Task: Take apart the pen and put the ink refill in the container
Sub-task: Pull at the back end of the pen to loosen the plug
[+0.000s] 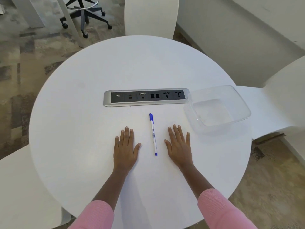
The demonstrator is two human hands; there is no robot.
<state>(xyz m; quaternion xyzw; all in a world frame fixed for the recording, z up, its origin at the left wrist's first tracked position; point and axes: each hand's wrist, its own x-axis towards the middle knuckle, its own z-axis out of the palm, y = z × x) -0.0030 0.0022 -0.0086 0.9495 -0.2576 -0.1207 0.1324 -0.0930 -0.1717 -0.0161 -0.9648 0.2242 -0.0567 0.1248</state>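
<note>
Lying on the white surface between both hands, the blue-capped pen looks light, slim, stiff plastic, prob. slick & apt to roll. Best pinch the cap w/ one hand, barrel w/ the other. Both left hand & right hand rest flat, fingers spread, holding nothing. Clear plastic container sits further right, touching the socket strip.

You face a round white table with a silver-framed black socket panel set into its middle. A white chair stands at the far edge, a second chair at the right edge, and a third chair at the near-left edge. Past the far-left edge, a black wheeled chair base sits on patterned carpet.
</note>
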